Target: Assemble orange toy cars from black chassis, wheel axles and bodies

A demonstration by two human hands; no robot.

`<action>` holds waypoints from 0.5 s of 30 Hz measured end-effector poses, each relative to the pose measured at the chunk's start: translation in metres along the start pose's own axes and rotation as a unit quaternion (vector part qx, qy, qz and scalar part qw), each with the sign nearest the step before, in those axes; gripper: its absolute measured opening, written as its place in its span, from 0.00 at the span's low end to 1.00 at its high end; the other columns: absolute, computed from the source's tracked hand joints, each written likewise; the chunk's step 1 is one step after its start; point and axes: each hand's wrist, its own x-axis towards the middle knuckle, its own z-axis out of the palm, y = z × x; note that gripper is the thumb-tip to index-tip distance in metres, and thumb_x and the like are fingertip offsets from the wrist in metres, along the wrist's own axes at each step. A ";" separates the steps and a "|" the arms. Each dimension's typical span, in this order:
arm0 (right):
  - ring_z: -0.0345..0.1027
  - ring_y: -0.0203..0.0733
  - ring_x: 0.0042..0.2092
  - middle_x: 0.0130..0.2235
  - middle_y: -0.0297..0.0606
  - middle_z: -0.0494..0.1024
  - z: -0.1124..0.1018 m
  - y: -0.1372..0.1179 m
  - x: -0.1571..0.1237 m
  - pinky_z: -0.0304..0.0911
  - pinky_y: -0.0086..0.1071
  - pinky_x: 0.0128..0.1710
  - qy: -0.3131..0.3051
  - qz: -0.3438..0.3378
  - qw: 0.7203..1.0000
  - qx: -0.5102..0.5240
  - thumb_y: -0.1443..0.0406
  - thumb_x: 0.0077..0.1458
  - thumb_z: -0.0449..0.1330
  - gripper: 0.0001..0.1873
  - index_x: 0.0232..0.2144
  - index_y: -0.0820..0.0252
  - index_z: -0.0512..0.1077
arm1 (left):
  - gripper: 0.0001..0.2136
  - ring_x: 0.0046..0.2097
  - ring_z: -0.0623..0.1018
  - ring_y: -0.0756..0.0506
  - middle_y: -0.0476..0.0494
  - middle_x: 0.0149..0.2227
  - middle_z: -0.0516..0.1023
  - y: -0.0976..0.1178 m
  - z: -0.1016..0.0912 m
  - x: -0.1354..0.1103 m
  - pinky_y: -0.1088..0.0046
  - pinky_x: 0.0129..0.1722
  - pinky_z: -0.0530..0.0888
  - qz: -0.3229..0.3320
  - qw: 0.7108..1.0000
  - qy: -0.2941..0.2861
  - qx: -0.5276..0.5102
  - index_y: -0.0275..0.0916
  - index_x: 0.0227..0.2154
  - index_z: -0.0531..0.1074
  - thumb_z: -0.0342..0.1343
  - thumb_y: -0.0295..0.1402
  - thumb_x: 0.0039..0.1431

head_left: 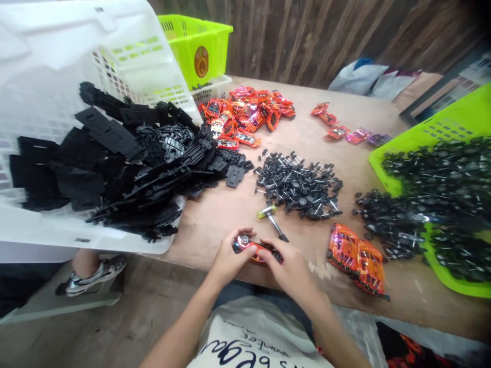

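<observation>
Near the table's front edge, a small orange toy car [256,251] is held between both my hands, with dark wheels showing at its ends. My left hand [231,255] grips the end with the grey-hubbed wheel, its thumb on the car's side. Around the other end my right hand [287,263] is closed, and its fingers partly cover the wheel there. Just beyond the hands lies a small hammer [273,223] with a yellow-tipped head. Behind it spreads a heap of wheel-and-axle sets [299,186]. To the right, toy cars with wheels [356,258] stand side by side.
A tipped white crate [169,244] spills black plastic chassis plates [134,158] at left. Orange car bodies [253,110] are piled at the back, several more [337,132] lying to their right. A green basket [441,260] of wheels lies at right; another green basket [215,38] stands behind.
</observation>
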 end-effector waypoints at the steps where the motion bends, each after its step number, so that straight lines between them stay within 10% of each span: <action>1: 0.72 0.45 0.40 0.40 0.41 0.80 -0.001 0.001 0.003 0.64 0.36 0.41 0.014 0.035 0.999 0.020 0.61 0.58 0.54 0.12 0.39 0.58 0.74 | 0.19 0.49 0.75 0.41 0.38 0.46 0.77 0.001 0.000 0.000 0.66 0.50 0.70 0.001 1.000 -0.005 0.000 0.37 0.46 0.70 0.62 0.32 0.49; 4: 0.72 0.42 0.33 0.32 0.38 0.79 -0.001 0.005 0.006 0.64 0.32 0.35 0.045 0.081 0.994 0.051 0.63 0.57 0.54 0.10 0.31 0.58 0.74 | 0.17 0.45 0.75 0.43 0.41 0.43 0.77 0.003 0.000 0.000 0.71 0.45 0.70 -0.002 1.000 -0.017 0.013 0.37 0.44 0.72 0.61 0.31 0.49; 9: 0.69 0.45 0.41 0.39 0.42 0.76 0.004 0.014 -0.016 0.64 0.36 0.41 0.060 -0.048 0.997 -0.005 0.64 0.56 0.56 0.10 0.40 0.60 0.71 | 0.07 0.30 0.70 0.50 0.50 0.28 0.71 0.000 0.000 0.003 0.76 0.32 0.67 0.007 0.999 -0.039 0.029 0.35 0.31 0.72 0.60 0.34 0.51; 15: 0.69 0.47 0.38 0.34 0.44 0.76 0.009 0.025 -0.022 0.64 0.38 0.39 0.070 -0.033 0.996 0.038 0.62 0.56 0.56 0.09 0.35 0.61 0.71 | 0.14 0.41 0.74 0.45 0.43 0.38 0.73 0.001 -0.012 0.000 0.70 0.41 0.70 0.044 0.994 -0.063 0.077 0.37 0.39 0.71 0.61 0.35 0.50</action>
